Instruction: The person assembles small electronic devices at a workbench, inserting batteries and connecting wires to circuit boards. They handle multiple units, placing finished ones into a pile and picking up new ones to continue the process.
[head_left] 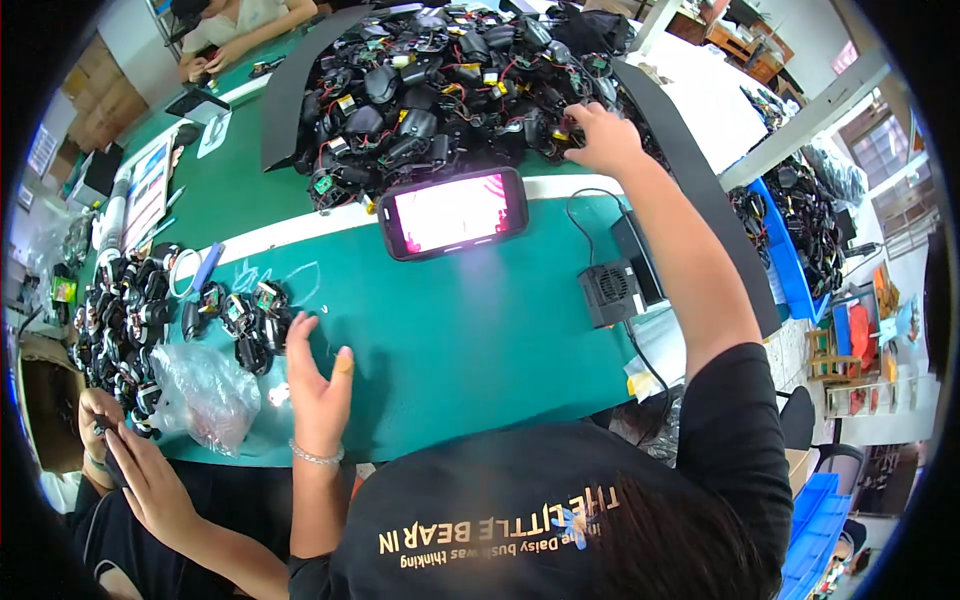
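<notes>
Right hand (603, 140) grasping a part in the pile (450, 90) at table's far edge; should lift clear of wires. Left hand (318, 385) released, flat on mat (480, 330).

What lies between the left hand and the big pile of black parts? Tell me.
In the head view, bare green mat and a phone with a lit screen lie between the left hand and the pile.

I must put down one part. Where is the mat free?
Free: the green mat between the left hand, the phone and the small black fan. Crowded: the parts heap under the right hand.
</notes>
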